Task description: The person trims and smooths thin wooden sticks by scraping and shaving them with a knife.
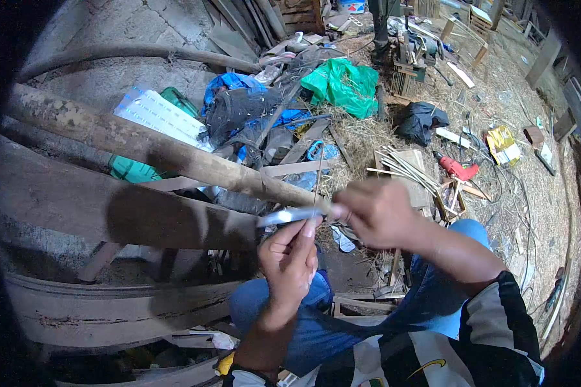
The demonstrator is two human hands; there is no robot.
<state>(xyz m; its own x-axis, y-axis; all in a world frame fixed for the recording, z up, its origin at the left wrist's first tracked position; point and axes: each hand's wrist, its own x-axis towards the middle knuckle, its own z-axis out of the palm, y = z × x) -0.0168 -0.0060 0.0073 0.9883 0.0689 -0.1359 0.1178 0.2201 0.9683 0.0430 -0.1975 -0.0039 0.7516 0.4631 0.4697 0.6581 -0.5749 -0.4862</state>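
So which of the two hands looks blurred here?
The right hand, closed at the end of the shiny blade; the left hand, pinching the thin stick, looks sharper.

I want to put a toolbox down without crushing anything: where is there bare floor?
Bare concrete shows at the upper left, beyond the curved pole. To the right, straw-strewn ground looks fairly open between the pale board and the wooden post. It is crowded around the green plastic, the thin sticks and the red drill.
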